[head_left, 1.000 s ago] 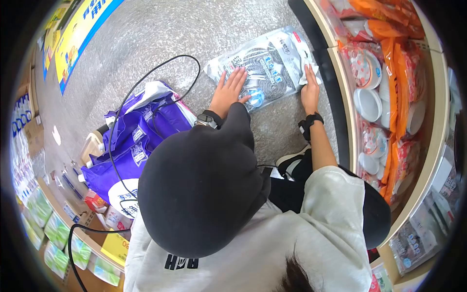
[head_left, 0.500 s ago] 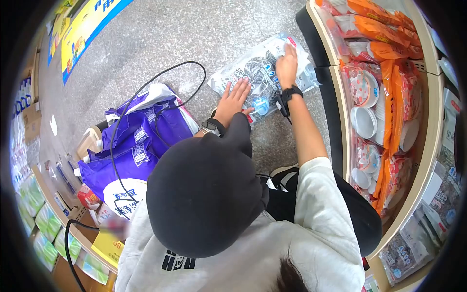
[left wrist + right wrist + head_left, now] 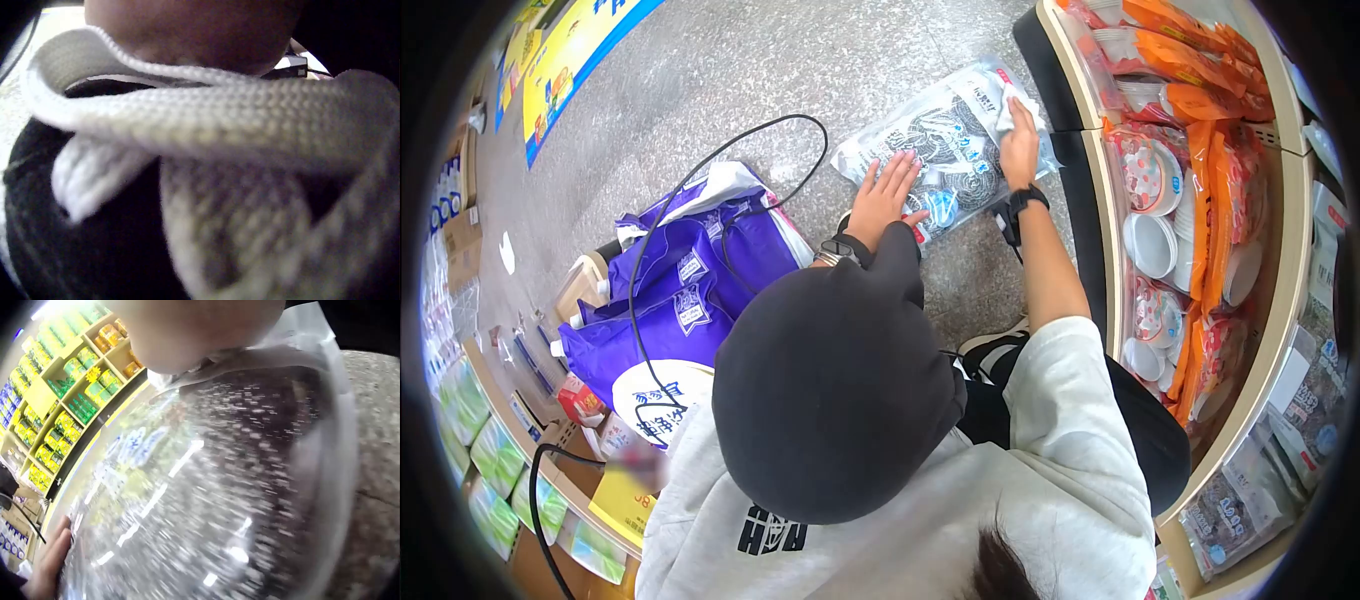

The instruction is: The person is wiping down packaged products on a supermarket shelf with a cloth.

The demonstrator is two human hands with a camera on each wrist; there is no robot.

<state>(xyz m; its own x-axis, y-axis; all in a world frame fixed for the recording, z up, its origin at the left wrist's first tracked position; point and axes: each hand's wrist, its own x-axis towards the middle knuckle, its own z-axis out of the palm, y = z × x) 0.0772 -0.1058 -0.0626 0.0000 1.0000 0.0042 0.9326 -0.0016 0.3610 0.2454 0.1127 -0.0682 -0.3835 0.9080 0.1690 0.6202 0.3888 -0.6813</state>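
A clear plastic package (image 3: 945, 150) with dark coiled contents lies tilted on the floor; the right wrist view shows its shiny film (image 3: 206, 487) close up. The left hand (image 3: 884, 200) rests on its near left part with fingers spread. At the package's far right end the right hand (image 3: 1019, 150) holds a crumpled white cloth or tissue (image 3: 1006, 108) against the film. The left hand's fingers (image 3: 53, 556) also show at the right wrist view's lower left. White braided cord (image 3: 212, 119) fills much of the left wrist view, below blurred skin.
Purple bags (image 3: 685, 285) stand left of the package, with a black cable (image 3: 635, 260) looping over them. A shelf with orange-wrapped packs (image 3: 1200, 220) of paper bowls and plates borders the right side. A black round cap or hood (image 3: 835, 400) hides the lower middle.
The right hand moved from the package's right edge in over its far part, then slightly back to the right. The left hand stays on the package.
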